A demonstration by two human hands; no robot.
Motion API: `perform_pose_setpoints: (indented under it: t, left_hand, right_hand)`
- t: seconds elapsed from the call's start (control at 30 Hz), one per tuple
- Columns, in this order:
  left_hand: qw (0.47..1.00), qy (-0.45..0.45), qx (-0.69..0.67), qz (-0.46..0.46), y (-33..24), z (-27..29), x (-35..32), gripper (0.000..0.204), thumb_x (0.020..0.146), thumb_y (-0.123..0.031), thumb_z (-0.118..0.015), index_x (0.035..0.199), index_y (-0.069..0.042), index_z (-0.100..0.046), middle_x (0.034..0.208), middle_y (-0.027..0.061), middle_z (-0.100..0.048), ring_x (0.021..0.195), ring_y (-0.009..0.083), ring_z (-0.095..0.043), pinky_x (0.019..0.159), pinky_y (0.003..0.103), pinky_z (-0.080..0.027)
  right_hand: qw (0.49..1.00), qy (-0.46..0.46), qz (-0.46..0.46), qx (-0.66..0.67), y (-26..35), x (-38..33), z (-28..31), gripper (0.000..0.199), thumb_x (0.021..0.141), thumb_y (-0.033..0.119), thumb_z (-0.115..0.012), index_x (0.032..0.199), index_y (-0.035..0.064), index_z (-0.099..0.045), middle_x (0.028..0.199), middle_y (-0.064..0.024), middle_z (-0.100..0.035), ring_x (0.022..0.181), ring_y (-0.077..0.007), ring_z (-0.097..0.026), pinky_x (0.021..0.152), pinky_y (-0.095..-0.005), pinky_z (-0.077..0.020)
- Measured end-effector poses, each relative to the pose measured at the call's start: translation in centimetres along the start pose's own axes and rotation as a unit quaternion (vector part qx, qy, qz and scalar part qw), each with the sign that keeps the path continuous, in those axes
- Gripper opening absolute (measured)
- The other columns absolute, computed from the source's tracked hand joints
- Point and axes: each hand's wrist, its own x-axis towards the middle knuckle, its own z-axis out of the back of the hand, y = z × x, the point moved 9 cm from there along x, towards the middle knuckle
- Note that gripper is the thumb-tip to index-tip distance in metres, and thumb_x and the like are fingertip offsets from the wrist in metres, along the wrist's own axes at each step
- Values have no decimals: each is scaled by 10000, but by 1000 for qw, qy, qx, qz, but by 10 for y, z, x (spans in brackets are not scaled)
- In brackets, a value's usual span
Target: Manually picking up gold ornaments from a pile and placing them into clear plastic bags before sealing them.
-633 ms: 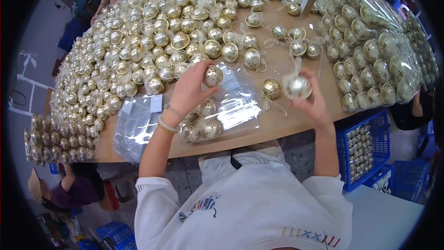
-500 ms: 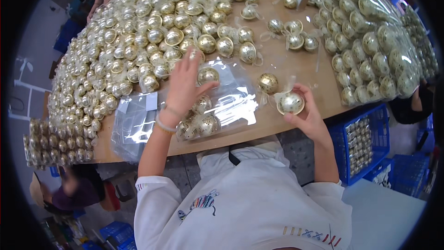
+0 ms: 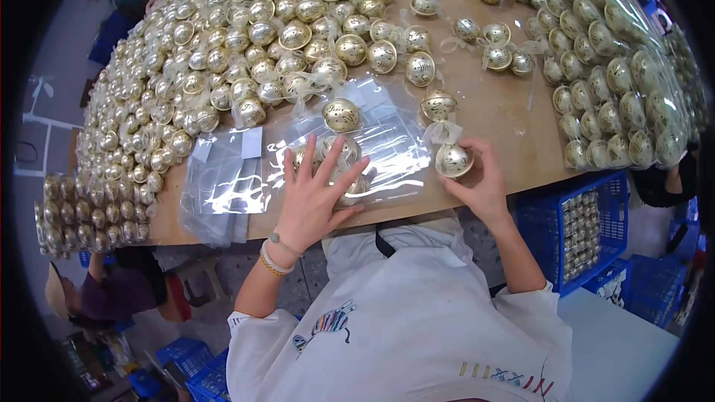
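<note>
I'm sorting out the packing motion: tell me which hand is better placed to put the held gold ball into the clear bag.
Right, probably. The right hand grips the gold ball beside the clear bag, while the left hand lies spread flat on the bag, pinning it to the table.

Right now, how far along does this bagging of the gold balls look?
Done: filled clear bags lie stacked at the right. In hand: the left hand lies flat on a clear bag holding a few balls, and the right hand holds one gold ball. Left: a big heap of loose balls covers the table.
</note>
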Motion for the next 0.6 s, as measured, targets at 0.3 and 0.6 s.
perform_pose_setpoints:
  t: [0.3, 0.6]
  left_hand:
    - [999, 8, -43, 16, 1, -1, -8, 800, 749, -564, -674, 1449, -309, -380, 1550, 106, -251, 1414, 444, -171, 1087, 649, -125]
    - [1000, 6, -17, 22, -4, -4, -7, 801, 747, -552, -677, 1448, -303, -378, 1555, 120, -232, 1411, 456, -164, 1070, 674, -129]
  right_hand:
    - [941, 239, -137, 199, -16, 28, -73, 568, 706, 64, -817, 1192, -9, -532, 1102, -59, -610, 787, -60, -593, 660, -212, -497]
    - [964, -11, 50, -261, 19, 13, -15, 542, 712, 67, -783, 1215, 121, -590, 1302, -173, -433, 987, -294, -575, 813, -332, -499]
